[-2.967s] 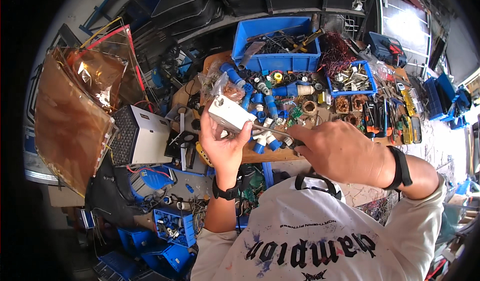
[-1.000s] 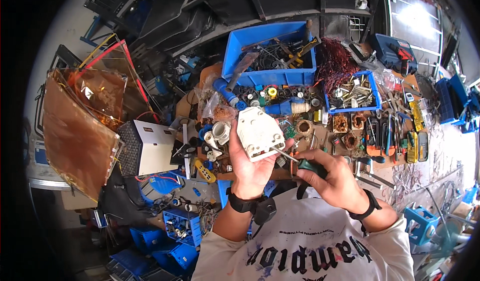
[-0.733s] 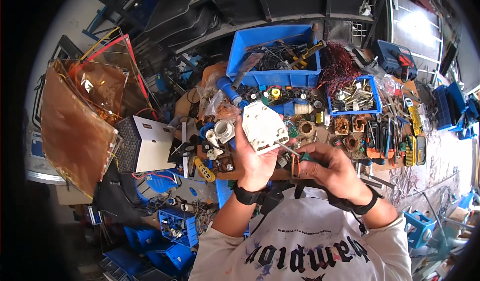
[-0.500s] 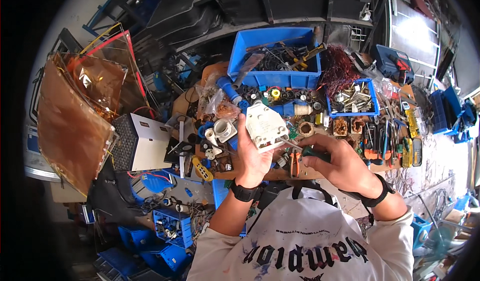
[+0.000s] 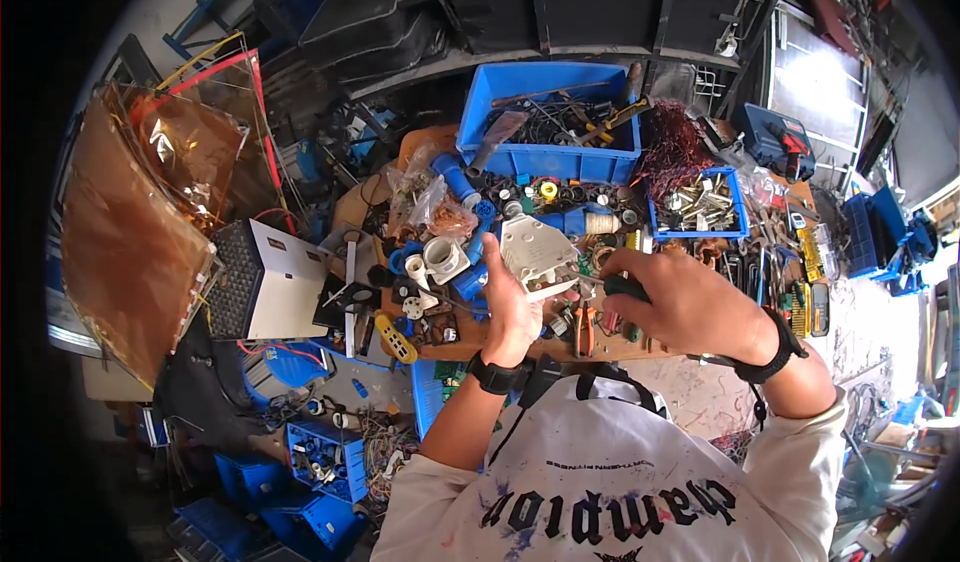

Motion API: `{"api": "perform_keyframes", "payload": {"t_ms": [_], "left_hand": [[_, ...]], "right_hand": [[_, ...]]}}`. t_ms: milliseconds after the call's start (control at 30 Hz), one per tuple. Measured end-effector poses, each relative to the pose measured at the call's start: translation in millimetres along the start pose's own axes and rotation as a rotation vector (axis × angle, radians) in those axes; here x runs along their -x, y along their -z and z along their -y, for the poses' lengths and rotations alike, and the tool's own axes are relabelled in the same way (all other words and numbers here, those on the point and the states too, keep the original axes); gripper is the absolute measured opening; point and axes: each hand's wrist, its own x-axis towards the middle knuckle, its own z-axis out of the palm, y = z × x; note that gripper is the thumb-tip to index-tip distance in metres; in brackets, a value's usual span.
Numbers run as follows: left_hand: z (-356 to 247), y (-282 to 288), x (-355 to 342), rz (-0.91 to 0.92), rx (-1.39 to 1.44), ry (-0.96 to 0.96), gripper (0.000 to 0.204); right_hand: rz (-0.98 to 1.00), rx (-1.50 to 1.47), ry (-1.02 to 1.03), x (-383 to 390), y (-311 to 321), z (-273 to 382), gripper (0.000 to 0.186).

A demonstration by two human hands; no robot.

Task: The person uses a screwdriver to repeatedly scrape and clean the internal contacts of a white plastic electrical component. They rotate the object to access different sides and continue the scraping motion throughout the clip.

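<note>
My left hand [image 5: 512,312] is closed round a white plastic housing [image 5: 537,249] and holds it up over the bench, its flat face and near side edge showing. Fingers pass underneath, out of sight, while the thumb stands along its left side. My right hand [image 5: 695,307] grips a screwdriver by its dark green handle [image 5: 624,287]. Its shaft points left toward the housing's lower right corner; whether the tip touches there I cannot tell. Below the housing, orange-handled pliers [image 5: 585,332] lie on the bench.
Small parts and white fittings [image 5: 443,258] crowd the wooden bench [image 5: 480,337]. At the back stand a large blue bin [image 5: 550,162] of tools and a smaller blue tray [image 5: 700,230] of metal pieces. Hand tools [image 5: 760,277] lie on the right, a yellow power strip [image 5: 396,337] on the left.
The housing has tipped in my left hand, so its near side edge shows more. My right hand and the screwdriver have shifted slightly right and up. The view has shifted a little.
</note>
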Motion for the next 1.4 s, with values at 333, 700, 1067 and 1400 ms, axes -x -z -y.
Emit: {"api": "perform_keyframes", "payload": {"t_ms": [333,700,1067,1400], "left_hand": [[8,19,-1,-0.127,-0.165,-0.129,0.075],[-9,33,-4,-0.004,0.131,0.094,0.07],[-36,12,10,0.172,0.448,0.197,0.061],[-36,0,12,0.242,0.421,0.182,0.059]], "right_hand": [[0.11,0.182,0.014,-25,1,5,0.027],[0.097,0.13,0.026,-36,-12,12,0.026],[-0.244,-0.136,0.04,-2,-43,12,0.027],[-0.093,-0.587,-0.126,1,-35,-4,0.026]]}}
